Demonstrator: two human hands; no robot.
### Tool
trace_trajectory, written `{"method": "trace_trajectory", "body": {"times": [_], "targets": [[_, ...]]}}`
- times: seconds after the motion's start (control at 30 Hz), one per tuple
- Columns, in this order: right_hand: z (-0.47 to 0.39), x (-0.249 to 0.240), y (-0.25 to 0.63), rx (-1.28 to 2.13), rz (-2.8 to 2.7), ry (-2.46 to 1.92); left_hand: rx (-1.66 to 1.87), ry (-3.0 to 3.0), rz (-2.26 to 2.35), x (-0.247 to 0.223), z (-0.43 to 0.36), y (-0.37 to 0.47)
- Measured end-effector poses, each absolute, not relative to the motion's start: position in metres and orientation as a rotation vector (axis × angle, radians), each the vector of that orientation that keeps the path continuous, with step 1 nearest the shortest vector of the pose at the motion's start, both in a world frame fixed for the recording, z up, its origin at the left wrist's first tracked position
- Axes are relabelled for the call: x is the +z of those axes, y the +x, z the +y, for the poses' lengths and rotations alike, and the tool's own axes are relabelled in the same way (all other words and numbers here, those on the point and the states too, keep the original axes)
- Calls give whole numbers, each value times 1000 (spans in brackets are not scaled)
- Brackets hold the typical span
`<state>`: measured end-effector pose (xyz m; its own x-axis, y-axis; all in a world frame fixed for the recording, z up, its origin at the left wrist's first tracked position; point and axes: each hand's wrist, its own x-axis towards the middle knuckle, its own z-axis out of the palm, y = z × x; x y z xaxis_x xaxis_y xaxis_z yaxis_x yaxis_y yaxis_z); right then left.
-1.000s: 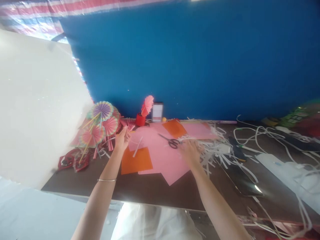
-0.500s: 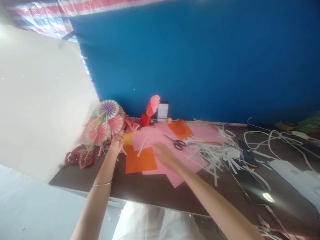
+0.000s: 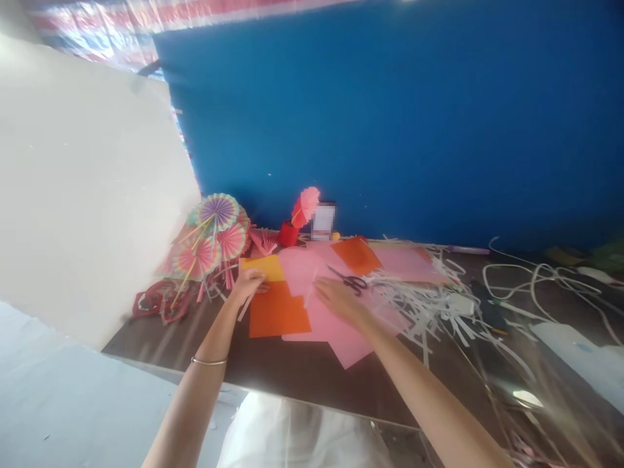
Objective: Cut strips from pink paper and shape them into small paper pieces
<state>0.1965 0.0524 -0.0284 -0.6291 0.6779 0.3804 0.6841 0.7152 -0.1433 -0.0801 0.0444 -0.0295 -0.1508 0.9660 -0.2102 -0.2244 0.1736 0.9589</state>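
Note:
My left hand (image 3: 248, 284) rests at the edge of an orange paper sheet (image 3: 277, 312) and a yellow sheet (image 3: 266, 266), fingers curled around a thin pale paper strip (image 3: 244, 308) that sticks out below it. My right hand (image 3: 335, 299) lies flat and open on a large pink paper sheet (image 3: 341, 335), fingertips pointing left. Black-handled scissors (image 3: 351, 281) lie just behind the right hand. The picture is slightly blurred.
Colourful folded paper fans (image 3: 214, 234) are piled at the back left beside a red cup (image 3: 287, 234) with a pink paper umbrella. White paper shreds (image 3: 419, 299) and white cables (image 3: 536, 279) cover the right side. A white board (image 3: 88, 195) stands left; a blue wall (image 3: 390, 130) rises behind.
My left hand has come down from near the fans onto the orange and yellow sheets. My right hand has slid left from the shreds, past the scissors, onto the pink sheet.

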Motion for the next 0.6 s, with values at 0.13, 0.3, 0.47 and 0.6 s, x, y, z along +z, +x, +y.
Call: {"method": "trace_trajectory", "body": {"times": [0.13, 0.3, 0.47, 0.6], "targets": [[45, -21, 213, -62, -2460, -1214, 1452, 696, 1141, -21, 45, -88], [24, -20, 182, -41, -2422, -1236, 1683, 431, 1001, -20, 51, -100], [-5, -20, 134, 241, -2635, -1091, 1694, 280, 907, -21, 52, -103], [-21, -19, 118, 449, -2706, -1047, 1696, 244, 798, -16, 48, -102]]}}
